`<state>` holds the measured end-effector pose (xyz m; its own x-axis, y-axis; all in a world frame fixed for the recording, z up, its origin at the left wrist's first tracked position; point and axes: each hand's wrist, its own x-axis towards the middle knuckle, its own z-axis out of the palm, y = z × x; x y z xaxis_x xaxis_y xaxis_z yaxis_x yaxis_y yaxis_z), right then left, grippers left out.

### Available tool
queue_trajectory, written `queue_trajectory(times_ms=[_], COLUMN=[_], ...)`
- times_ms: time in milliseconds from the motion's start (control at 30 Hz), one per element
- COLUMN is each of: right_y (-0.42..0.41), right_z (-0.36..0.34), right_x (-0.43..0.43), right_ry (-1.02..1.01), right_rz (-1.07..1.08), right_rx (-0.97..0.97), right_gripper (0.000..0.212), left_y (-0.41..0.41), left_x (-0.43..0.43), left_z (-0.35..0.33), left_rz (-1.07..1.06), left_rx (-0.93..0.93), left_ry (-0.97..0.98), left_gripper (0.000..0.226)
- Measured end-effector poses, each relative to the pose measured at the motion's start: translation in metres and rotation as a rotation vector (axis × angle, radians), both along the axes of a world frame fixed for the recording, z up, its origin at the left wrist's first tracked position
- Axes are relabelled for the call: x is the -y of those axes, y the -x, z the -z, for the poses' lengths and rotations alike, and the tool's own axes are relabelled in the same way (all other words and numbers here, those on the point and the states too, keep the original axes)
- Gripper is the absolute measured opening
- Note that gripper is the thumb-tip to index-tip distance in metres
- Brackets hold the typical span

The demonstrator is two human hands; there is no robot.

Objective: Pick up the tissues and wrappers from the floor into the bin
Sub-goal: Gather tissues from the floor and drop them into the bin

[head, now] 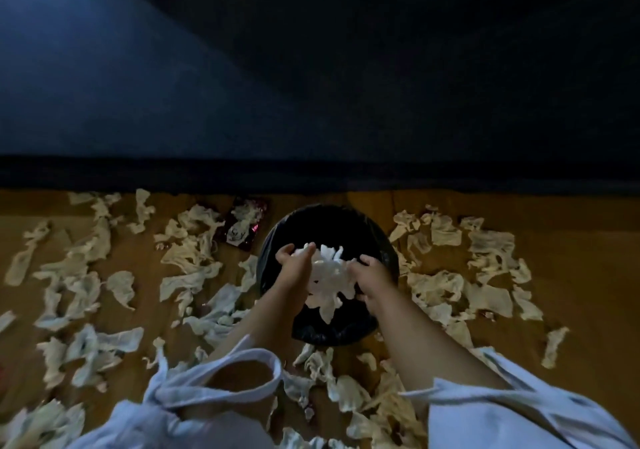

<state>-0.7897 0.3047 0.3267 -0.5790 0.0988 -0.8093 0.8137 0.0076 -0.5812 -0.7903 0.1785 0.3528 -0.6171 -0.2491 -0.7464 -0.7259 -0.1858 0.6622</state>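
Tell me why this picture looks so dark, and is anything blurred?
Head view: dim light, the upper half nearly black; the bunch of tissues over the bin is the brightest spot; the loose tissues on the floor look softly blurred; the sleeves loom large at the bottom.

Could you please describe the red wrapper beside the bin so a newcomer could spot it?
Start at the black-lined bin on the wooden floor. Just beyond its left rim lies the wrapper. It is dark red with white print, while its neighbours are pale tissues.
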Motion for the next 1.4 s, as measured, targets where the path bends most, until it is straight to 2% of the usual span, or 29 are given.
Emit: queue_trajectory(times_ms=[167, 367, 700, 867, 1133, 1300, 1400], right_y=[-0.015, -0.073, -0.272, -0.368, -0.475, -0.548, -0.586], right_z=[0.005, -0.030, -0.135, -0.144, -0.117, -0.090, -0.070], right_x=[-0.006, 0.005, 0.072, 0.115, 0.148, 0.161, 0.176], right_ry=[-0.005, -0.085, -0.191, -0.159, -0.165, -0.163, -0.152], right_rz=[-0.006, -0.078, -0.125, -0.231, -0.379, -0.445, -0.475], right_rx=[-0.011, -0.108, -0.245, -0.268, -0.296, -0.296, -0.285], right_gripper=[0.041, 0.033, 0.026, 0.014, 0.026, 0.026, 0.025], left_y=[-0.017, -0.076, -0.270, -0.372, -0.502, -0.584, -0.624], left_x=[0.022, 0.034, 0.098, 0.138, 0.189, 0.202, 0.215], left_z=[0.013, -0.021, -0.129, -0.141, -0.118, -0.093, -0.066], left_rz=[0.145, 0.395, 0.675, 0.774, 0.648, 0.579, 0.587], left_rx=[0.045, -0.068, -0.184, -0.205, -0.126, -0.125, -0.117], left_ry=[-0.048, 0.125, 0.340, 0.417, 0.404, 0.390, 0.382], left_gripper=[0.058, 0.051, 0.041, 0.037, 0.039, 0.029, 0.039])
